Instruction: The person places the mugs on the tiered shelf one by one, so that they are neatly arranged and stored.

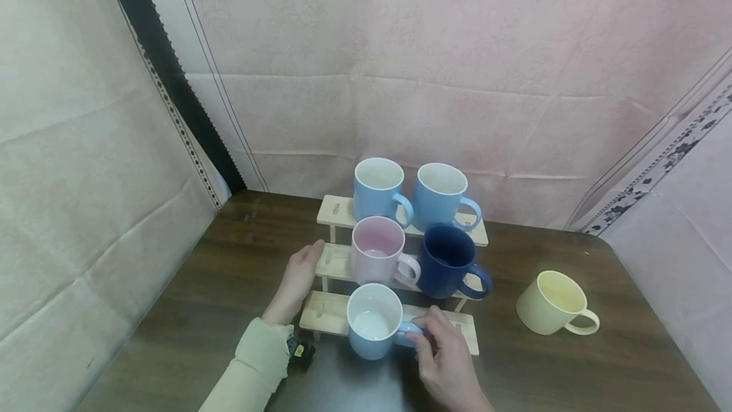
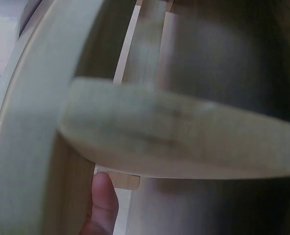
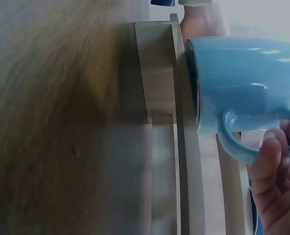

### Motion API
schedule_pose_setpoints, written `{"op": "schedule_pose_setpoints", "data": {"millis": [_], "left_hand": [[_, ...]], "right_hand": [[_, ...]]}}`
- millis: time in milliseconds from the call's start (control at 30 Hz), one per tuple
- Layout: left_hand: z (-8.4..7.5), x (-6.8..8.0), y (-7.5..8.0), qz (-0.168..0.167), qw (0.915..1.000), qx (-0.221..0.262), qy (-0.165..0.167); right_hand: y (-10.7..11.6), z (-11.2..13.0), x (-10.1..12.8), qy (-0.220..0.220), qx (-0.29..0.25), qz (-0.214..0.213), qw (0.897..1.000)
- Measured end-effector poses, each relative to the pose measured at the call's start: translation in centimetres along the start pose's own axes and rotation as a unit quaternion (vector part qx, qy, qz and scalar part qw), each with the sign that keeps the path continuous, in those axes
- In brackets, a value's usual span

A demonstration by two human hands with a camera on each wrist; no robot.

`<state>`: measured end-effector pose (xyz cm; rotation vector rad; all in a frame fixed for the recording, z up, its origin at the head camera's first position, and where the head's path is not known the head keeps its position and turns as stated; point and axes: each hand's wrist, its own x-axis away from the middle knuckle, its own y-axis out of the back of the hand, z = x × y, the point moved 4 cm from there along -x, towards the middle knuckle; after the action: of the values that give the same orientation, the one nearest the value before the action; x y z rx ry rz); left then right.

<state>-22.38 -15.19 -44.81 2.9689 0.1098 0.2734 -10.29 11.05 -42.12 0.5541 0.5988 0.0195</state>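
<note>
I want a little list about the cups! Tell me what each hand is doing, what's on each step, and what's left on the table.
right hand: pinches the handle of the light blue mug
left hand: rests on the left end of the wooden rack, middle step
top step: two blue mugs
middle step: pink mug and navy mug
bottom step: the light blue mug, upright, at the left part
table: yellow mug, apart from the rack, to its right
</note>
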Motion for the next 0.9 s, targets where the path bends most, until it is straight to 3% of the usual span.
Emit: {"op": "schedule_pose_setpoints", "data": {"millis": [267,900], "left_hand": [[-0.03,-0.04,-0.02,0.001,1.0,0.001,0.003],[0.16,0.12,-0.01,0.008,0.9998,-0.01,0.014]], "right_hand": [[-0.28,-0.25,-0.1,-0.053,-0.004,0.009,0.999],[-0.61,-0.27,-0.34,-0.074,-0.04,0.017,0.996]]}}
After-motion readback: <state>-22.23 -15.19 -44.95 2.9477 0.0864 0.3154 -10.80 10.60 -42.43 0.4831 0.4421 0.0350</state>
